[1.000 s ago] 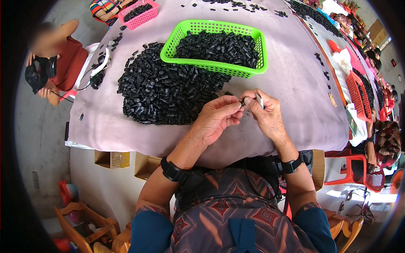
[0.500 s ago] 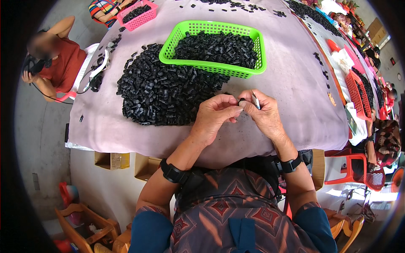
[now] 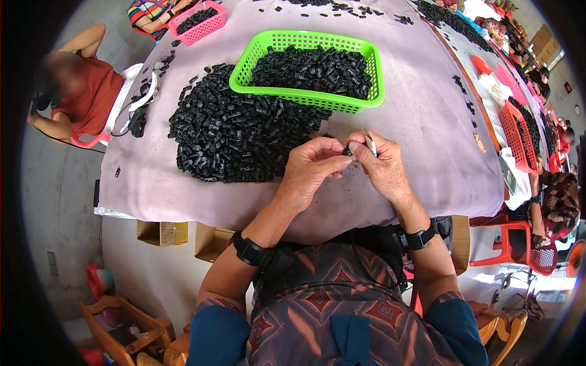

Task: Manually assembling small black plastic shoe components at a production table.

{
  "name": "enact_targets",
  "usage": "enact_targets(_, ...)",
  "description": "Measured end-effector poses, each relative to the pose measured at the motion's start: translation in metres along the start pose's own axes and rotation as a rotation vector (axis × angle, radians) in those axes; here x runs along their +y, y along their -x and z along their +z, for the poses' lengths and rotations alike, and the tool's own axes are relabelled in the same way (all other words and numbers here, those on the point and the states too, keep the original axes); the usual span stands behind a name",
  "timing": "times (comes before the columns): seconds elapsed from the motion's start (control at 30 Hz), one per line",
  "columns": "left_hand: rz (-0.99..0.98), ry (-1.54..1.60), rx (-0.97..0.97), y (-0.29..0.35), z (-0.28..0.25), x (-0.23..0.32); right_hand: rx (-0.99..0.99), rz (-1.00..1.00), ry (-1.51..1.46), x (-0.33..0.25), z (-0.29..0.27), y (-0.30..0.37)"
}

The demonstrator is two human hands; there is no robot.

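Note:
Above the table in front of me, my left hand (image 3: 307, 171) is closed, pinching a small black plastic part (image 3: 348, 149) between thumb and fingers. My right hand (image 3: 386, 165) meets it there, its thumb close against the part. A thin, pointed, silver-and-white blade (image 3: 370, 144) sticks up from between the right fingers; its lower end is hidden in the grip. Left of my hands spreads a large heap of similar black plastic parts (image 3: 226, 131). Beyond it stands a bright green perforated basket (image 3: 308, 93), filled with more black parts, its near left side against the heap.
A pale pink cloth covers the table (image 3: 421, 104). At the far left is a pink basket (image 3: 204, 27) of black parts; a red basket (image 3: 516, 137) stands on the right. A person in a red shirt (image 3: 91, 91) sits at the left. Loose parts lie along the far edge.
My hands stay in nearly the same place. The blade has tilted slightly and the black part has turned a little between my fingers. The seated person's near arm has shifted.

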State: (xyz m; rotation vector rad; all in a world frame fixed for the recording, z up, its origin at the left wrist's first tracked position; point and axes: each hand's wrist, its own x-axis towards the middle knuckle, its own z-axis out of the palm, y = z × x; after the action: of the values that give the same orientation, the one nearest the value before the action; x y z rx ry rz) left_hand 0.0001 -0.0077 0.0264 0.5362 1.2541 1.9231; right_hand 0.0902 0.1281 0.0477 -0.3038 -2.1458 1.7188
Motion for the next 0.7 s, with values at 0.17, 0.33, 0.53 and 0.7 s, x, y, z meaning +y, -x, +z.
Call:
enact_targets(0.17,-0.044,0.021,-0.010,0.0000,-0.0001,0.0016,0.004,0.008,-0.014,0.0000,0.0006,0.0002)
enact_targets(0.33,-0.080,0.062,-0.016,-0.0004,-0.0015,0.0024,-0.003,-0.009,-0.007,-0.0017,-0.0003,0.0006)
enact_targets(0.53,-0.119,0.142,-0.037,-0.0016,-0.0041,0.0013,-0.016,-0.078,0.030,0.0003,0.0000,-0.0003)
enact_targets(0.7,-0.143,0.190,-0.040,-0.0022,-0.0038,0.0016,-0.029,-0.089,0.000,0.0013,-0.0004,-0.0005)
